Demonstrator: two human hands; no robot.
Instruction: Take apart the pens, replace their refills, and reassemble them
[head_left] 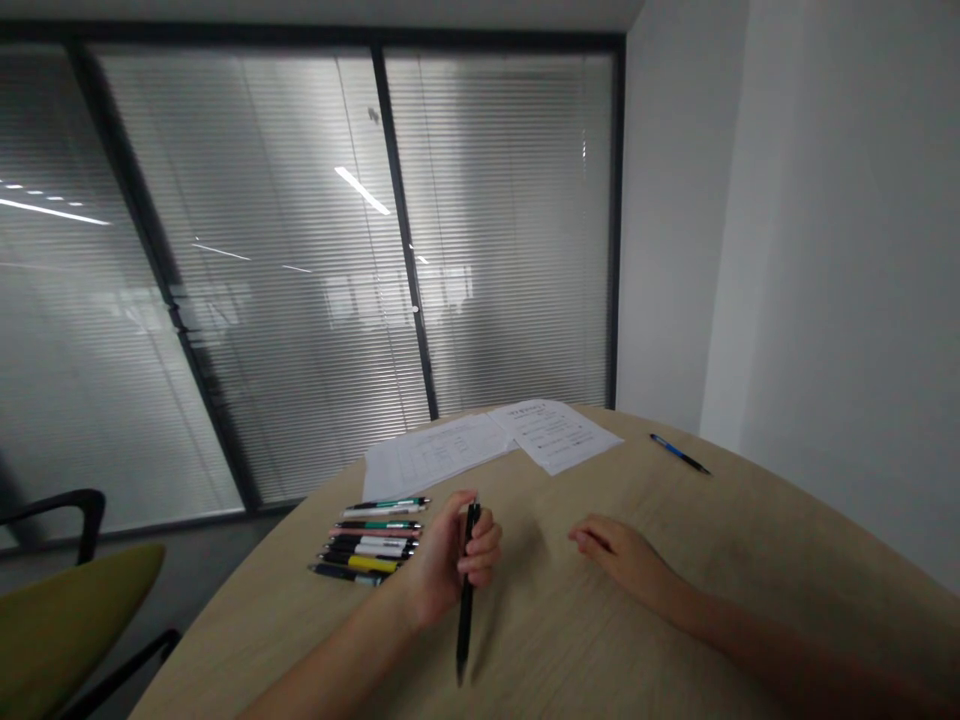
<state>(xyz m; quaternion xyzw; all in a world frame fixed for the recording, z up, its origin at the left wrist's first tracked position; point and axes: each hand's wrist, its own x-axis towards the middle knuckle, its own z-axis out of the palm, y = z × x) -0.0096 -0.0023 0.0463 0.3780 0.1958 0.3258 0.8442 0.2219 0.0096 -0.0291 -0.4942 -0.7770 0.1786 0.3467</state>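
My left hand (pixel 456 555) is closed around a black click pen (pixel 466 600). The thumb lies at the pen's top end, and its tip points down toward me just above the table. My right hand (pixel 609 545) rests on the tabletop to the right, loosely curled, with nothing visible in it. Beside my left hand, several pens (pixel 375 541) lie in a rough row, in green, white, pink, black and yellow. A blue and black pen (pixel 679 453) lies alone at the far right.
Printed sheets (pixel 559 435) and more paper (pixel 435 450) lie near the far edge of the round wooden table (pixel 540 650). A yellow-green chair (pixel 82 630) with black arms stands at the left. Behind are glass panels with blinds (pixel 502 230) and a white wall (pixel 840 250).
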